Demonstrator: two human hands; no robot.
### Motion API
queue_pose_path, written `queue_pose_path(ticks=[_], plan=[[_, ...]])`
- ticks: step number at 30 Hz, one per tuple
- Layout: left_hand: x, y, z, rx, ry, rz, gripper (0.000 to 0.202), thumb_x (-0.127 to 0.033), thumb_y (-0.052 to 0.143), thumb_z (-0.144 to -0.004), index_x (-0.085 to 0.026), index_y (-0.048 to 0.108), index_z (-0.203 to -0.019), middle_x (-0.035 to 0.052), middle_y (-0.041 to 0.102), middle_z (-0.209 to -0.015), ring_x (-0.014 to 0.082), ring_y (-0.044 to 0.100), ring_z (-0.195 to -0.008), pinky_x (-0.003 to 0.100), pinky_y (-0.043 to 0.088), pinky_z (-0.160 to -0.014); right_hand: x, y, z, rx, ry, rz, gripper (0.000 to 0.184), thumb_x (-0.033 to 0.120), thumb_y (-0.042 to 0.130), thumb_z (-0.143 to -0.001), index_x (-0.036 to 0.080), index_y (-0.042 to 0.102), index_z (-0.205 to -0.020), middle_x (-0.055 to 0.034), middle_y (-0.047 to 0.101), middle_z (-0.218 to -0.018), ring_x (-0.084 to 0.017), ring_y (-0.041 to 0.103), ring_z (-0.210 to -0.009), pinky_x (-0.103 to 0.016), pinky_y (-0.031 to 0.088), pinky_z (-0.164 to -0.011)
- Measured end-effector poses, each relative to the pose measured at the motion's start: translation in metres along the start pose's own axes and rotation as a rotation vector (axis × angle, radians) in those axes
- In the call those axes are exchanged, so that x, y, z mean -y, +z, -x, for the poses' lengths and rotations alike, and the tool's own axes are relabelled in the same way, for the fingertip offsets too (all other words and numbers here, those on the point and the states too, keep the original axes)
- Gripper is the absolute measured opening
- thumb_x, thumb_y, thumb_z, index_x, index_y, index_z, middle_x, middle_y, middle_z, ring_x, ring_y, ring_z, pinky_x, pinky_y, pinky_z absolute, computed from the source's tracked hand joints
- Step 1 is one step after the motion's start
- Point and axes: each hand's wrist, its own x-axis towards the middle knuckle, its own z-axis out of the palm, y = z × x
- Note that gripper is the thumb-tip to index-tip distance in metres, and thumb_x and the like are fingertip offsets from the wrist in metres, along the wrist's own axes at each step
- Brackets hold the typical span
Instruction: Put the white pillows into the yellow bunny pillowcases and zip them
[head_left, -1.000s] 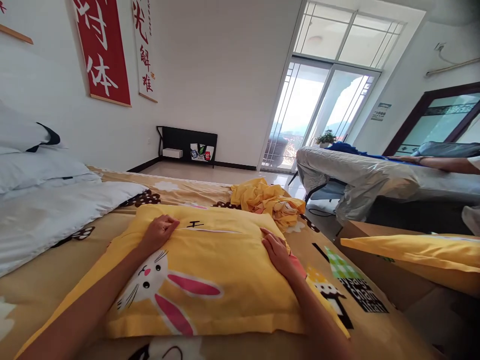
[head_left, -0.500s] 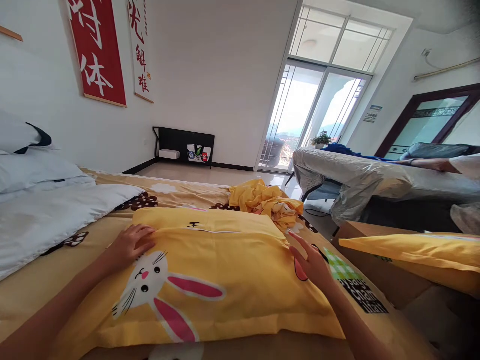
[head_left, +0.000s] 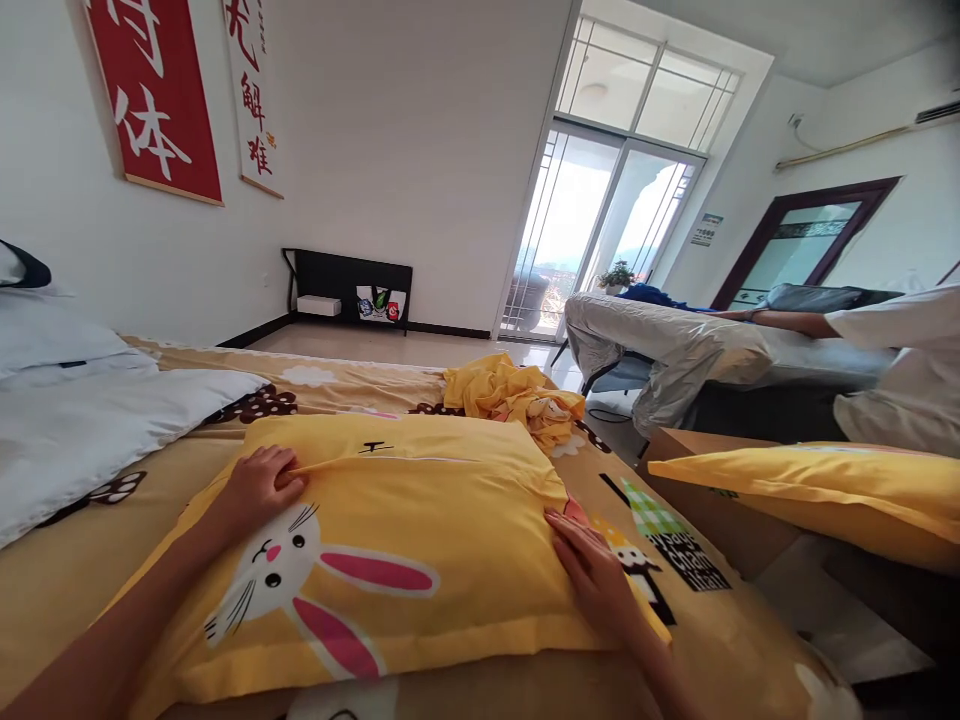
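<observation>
Head view: one rabbit-print pillow [head_left: 435,530] on the bed [head_left: 750,650]. Left hand [head_left: 261,487]: loosely curled on its left edge, grip cannot be told. Right hand [head_left: 592,562]: fingers extended, on its right edge. One cardboard box [head_left: 750,528], one yellow pillow [head_left: 817,488] across it. One black rack [head_left: 322,270]: one white box [head_left: 319,306], one printed bag [head_left: 381,304].

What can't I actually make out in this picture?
All in the head view:
Yellow rabbit pillow: its underside is hidden by the pillow itself; the patches beneath the left hand and right hand are covered by those hands.
Red scroll: its upper part is cut off by the top edge.
White sleeve: its wearer's head is beyond the right edge.
Wall notice: lettering too small to read.
</observation>
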Motion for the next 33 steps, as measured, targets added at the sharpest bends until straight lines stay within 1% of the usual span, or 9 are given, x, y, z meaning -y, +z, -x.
queue_pose_path(ticks=[3, 6, 8, 11, 17, 20, 23, 28, 33], plan=[[0.008, 0.000, -0.007, 0.093, 0.005, 0.078, 0.024, -0.046, 0.046, -0.075, -0.022, 0.048, -0.070, 0.0044, 0.060, -0.076, 0.0216, 0.053, -0.073, 0.032, 0.039, -0.067, -0.006, -0.018, -0.024, -0.017, 0.208, -0.095, 0.039, 0.052, 0.050, -0.089, 0.021, 0.071, -0.100, -0.0073, 0.075, -0.092, -0.022, 0.069, -0.080, -0.032, 0.054, -0.068], [-0.001, 0.003, -0.013, 0.082, -0.022, 0.043, 0.019, -0.041, 0.047, -0.074, -0.023, 0.047, -0.070, 0.0061, 0.061, -0.079, 0.0243, 0.054, -0.078, 0.034, 0.039, -0.068, -0.006, -0.012, -0.058, 0.045, 0.300, -0.142, 0.049, 0.057, 0.052, -0.084, 0.020, 0.064, -0.114, -0.0021, 0.069, -0.071, -0.017, 0.060, -0.058, -0.028, 0.046, -0.053], [-0.011, 0.003, -0.016, 0.053, -0.021, 0.002, 0.009, -0.031, 0.045, -0.071, -0.023, 0.046, -0.070, 0.0066, 0.060, -0.079, 0.0252, 0.054, -0.079, 0.034, 0.038, -0.068, -0.003, 0.001, -0.075, 0.111, 0.277, -0.132, 0.050, 0.058, 0.054, -0.082, 0.020, 0.063, -0.112, 0.0015, 0.062, -0.063, -0.016, 0.056, -0.055, -0.028, 0.043, -0.053], [-0.021, -0.003, -0.018, 0.078, 0.035, 0.031, 0.003, -0.024, 0.044, -0.068, -0.023, 0.042, -0.068, 0.0043, 0.058, -0.073, 0.0222, 0.053, -0.072, 0.033, 0.038, -0.065, 0.001, 0.017, -0.087, 0.086, 0.274, -0.082, 0.039, 0.058, 0.053, -0.081, 0.021, 0.063, -0.091, 0.0038, 0.053, -0.054, -0.015, 0.050, -0.053, -0.028, 0.038, -0.052], [-0.009, -0.011, -0.013, 0.004, 0.057, 0.116, 0.015, -0.036, 0.054, -0.074, -0.022, 0.052, -0.072, 0.0042, 0.059, -0.077, 0.0228, 0.054, -0.077, 0.034, 0.040, -0.070, 0.006, 0.024, -0.097, -0.027, 0.242, 0.070, 0.021, 0.042, 0.053, -0.078, 0.023, 0.056, -0.087, 0.0011, 0.055, -0.064, -0.018, 0.053, -0.059, -0.031, 0.041, -0.057], [-0.003, 0.003, 0.002, -0.190, -0.008, 0.131, 0.024, -0.044, 0.057, -0.080, -0.021, 0.055, -0.075, 0.0051, 0.058, -0.081, 0.0232, 0.053, -0.082, 0.036, 0.042, -0.075, 0.041, 0.045, -0.112, -0.120, 0.145, 0.125, 0.026, 0.027, 0.048, -0.078, 0.020, 0.058, -0.101, -0.0088, 0.062, -0.096, -0.025, 0.057, -0.091, -0.039, 0.046, -0.079], [-0.003, 0.019, 0.025, -0.365, -0.019, 0.200, 0.022, -0.041, 0.054, -0.087, -0.020, 0.059, -0.084, 0.0059, 0.057, -0.088, 0.0226, 0.054, -0.088, 0.036, 0.045, -0.082, 0.103, 0.083, -0.127, -0.018, -0.101, 0.088, 0.038, 0.016, 0.048, -0.079, 0.019, 0.055, -0.117, -0.0118, 0.060, -0.114, -0.027, 0.051, -0.108, -0.043, 0.040, -0.092], [-0.006, 0.028, 0.054, -0.486, -0.003, 0.185, 0.019, -0.031, 0.050, -0.092, -0.024, 0.068, -0.094, 0.0064, 0.059, -0.094, 0.0212, 0.055, -0.092, 0.036, 0.046, -0.085, 0.200, 0.146, -0.136, 0.220, -0.443, 0.072, 0.045, 0.003, 0.047, -0.080, 0.019, 0.055, -0.121, -0.0089, 0.061, -0.107, -0.023, 0.052, -0.100, -0.038, 0.038, -0.090], [-0.009, 0.026, 0.061, -0.560, -0.042, 0.193, 0.019, -0.029, 0.054, -0.090, -0.026, 0.073, -0.091, 0.0049, 0.060, -0.083, 0.0192, 0.054, -0.082, 0.034, 0.047, -0.078, 0.232, 0.171, -0.133, 0.270, -0.587, 0.145, 0.040, 0.003, 0.047, -0.083, 0.017, 0.056, -0.119, -0.0100, 0.060, -0.100, -0.024, 0.048, -0.093, -0.039, 0.036, -0.086]])
